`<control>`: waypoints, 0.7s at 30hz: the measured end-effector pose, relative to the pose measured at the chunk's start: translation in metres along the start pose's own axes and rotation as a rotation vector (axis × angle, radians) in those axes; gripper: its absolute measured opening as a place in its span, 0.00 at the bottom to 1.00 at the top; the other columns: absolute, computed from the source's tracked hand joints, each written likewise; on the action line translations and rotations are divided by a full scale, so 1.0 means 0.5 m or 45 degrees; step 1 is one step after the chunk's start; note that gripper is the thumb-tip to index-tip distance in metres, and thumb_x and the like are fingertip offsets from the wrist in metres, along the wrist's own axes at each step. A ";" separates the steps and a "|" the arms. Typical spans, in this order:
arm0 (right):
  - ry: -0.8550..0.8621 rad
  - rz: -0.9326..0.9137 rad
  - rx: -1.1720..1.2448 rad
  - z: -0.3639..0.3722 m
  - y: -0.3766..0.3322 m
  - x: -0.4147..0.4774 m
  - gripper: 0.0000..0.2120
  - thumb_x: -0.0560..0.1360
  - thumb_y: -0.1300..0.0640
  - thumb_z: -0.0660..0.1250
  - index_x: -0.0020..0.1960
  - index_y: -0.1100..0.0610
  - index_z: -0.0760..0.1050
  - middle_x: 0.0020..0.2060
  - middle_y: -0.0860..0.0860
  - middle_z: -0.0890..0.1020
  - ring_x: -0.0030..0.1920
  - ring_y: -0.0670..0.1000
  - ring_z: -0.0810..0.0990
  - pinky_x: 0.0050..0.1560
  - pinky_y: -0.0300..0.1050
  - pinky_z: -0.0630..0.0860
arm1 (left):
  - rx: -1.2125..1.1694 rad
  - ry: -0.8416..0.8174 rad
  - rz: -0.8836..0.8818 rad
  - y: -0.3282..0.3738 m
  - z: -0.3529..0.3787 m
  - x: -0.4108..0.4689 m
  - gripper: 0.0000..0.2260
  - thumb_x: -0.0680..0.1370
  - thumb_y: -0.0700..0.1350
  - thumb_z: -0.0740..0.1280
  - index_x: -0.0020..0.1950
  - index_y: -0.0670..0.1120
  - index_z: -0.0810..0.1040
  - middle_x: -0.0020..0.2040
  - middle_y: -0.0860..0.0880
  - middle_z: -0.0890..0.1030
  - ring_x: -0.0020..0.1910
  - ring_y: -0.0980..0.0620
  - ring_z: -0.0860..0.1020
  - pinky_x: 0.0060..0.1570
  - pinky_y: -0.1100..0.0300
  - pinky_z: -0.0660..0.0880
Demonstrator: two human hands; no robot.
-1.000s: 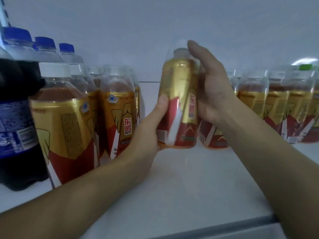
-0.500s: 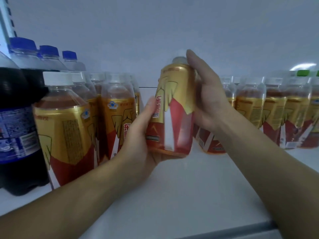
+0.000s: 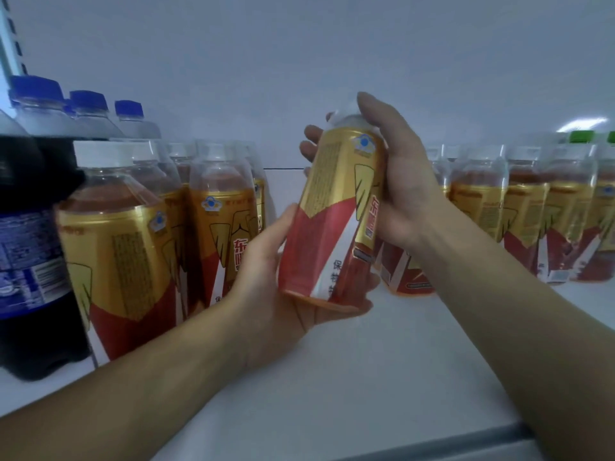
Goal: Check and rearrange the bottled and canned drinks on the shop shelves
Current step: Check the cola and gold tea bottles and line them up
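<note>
Above the smooth white shelf (image 3: 382, 377), both hands grip a tilted, glossy gold-and-red bottle (image 3: 329, 221).

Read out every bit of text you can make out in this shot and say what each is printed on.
"东": red character on the gold label of the held bottle, beside the right hand; the characters under it are blurred.
"保": white stripe low on the same bottle; the rest is blurred.
"东": label of the shelf bottle beside the left hand.
Unreadable: the gold fine-print blocks, and the blue label on the dark bottle.
</note>
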State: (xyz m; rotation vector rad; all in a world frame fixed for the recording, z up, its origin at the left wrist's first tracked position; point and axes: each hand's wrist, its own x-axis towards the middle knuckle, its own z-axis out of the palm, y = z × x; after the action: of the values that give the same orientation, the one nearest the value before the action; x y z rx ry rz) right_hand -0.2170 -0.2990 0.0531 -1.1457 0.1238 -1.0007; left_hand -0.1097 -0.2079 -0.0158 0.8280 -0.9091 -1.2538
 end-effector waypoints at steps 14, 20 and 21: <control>0.007 -0.107 -0.029 -0.004 0.004 0.001 0.19 0.78 0.49 0.67 0.61 0.63 0.75 0.47 0.56 0.83 0.45 0.53 0.84 0.42 0.48 0.82 | 0.026 -0.046 -0.023 -0.010 0.002 0.007 0.26 0.73 0.64 0.61 0.53 0.45 0.86 0.51 0.41 0.86 0.46 0.41 0.85 0.42 0.48 0.82; 0.110 -0.351 -0.303 -0.009 0.017 0.020 0.20 0.71 0.51 0.72 0.59 0.57 0.75 0.49 0.59 0.80 0.45 0.57 0.81 0.45 0.53 0.81 | 0.154 0.158 0.253 -0.002 0.008 0.016 0.21 0.79 0.64 0.58 0.47 0.54 0.87 0.47 0.51 0.87 0.46 0.52 0.86 0.54 0.48 0.79; 0.083 -0.270 -0.284 -0.010 0.020 0.020 0.23 0.71 0.50 0.72 0.62 0.60 0.75 0.50 0.60 0.79 0.46 0.57 0.80 0.46 0.52 0.81 | 0.125 0.180 0.236 -0.003 0.005 0.017 0.21 0.79 0.64 0.59 0.44 0.54 0.87 0.46 0.50 0.87 0.43 0.52 0.86 0.49 0.49 0.79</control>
State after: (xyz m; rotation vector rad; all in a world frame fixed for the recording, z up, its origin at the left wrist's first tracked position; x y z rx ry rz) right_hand -0.2078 -0.3091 0.0469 -1.3495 0.1721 -1.2359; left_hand -0.1119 -0.2167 -0.0149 0.8773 -0.9166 -0.9839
